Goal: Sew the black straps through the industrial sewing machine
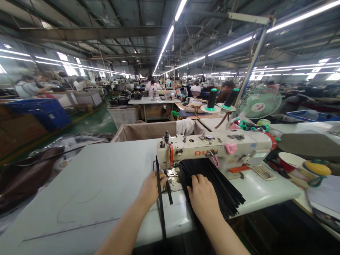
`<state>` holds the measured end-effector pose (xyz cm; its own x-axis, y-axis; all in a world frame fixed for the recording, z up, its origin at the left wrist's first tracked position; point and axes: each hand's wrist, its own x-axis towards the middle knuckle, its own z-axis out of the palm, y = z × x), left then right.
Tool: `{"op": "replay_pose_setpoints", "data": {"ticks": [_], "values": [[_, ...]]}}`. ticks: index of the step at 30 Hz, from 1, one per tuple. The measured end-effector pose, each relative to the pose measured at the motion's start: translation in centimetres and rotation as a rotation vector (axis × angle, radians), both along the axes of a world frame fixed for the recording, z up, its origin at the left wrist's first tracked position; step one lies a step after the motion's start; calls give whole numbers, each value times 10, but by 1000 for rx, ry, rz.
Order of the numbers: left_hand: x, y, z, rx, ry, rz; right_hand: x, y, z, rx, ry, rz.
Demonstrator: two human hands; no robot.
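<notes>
A white sewing machine (pixel 191 148) stands on a pale table (pixel 106 177). Beside its needle area, my left hand (pixel 151 187) has its fingers closed at a long narrow black strip (pixel 160 209), which runs down over the table's front edge. A short black piece (pixel 169 192) lies just right of those fingers. Under the machine's arm a thick bundle of black strips (pixel 223 191) is fanned out. My right hand (pixel 203 194) rests on the left side of this bundle, palm down, fingers slightly bent and lying flat on it.
Two black thread cones (pixel 211 99) and a green fan (pixel 259 103) stand behind the machine. A cloth-lined bin (pixel 146 131) is beyond the table. Cups (pixel 290 161) and a yellow-lidded container (pixel 317 169) sit at the right. Several people work farther back.
</notes>
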<state>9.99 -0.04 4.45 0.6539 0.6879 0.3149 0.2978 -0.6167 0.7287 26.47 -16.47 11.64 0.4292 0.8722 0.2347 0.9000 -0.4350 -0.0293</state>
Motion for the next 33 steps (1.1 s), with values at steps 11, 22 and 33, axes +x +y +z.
{"op": "replay_pose_setpoints", "data": {"ticks": [11,22,33], "values": [[-9,-14,-5,17,-24,29,20,10,-14,-50,3,-29],[-6,-15,-16,331,11,33,27,10,-10,25,291,-70],[-8,-17,-30,453,78,24,18,-35,-44,170,1178,-42]]}}
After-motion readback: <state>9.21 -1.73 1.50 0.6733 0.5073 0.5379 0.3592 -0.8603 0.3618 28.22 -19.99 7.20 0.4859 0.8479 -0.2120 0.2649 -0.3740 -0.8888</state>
